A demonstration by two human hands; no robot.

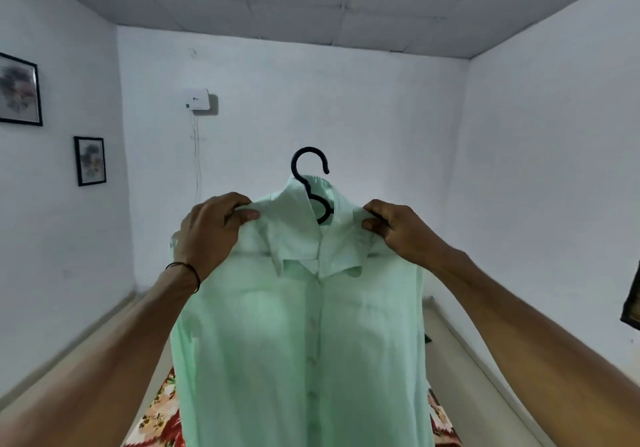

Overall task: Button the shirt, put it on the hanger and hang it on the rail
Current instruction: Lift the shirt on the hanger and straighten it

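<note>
hands: left hand (211, 228) and right hand (398, 230) each pinch a shoulder of the pale green shirt (301, 335), held up mid-air, buttoned, already on the black hanger (309, 183), hook clear above the collar. rail not in view. advice: keep shoulders level, steady the hook when hanging. floral bedding (159, 415) below.

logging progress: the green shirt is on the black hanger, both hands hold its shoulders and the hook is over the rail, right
Not the hook: in the head view it stands free in front of the wall, hung on nothing. The green shirt is on the black hanger, left hand and right hand holding its shoulders.
</note>
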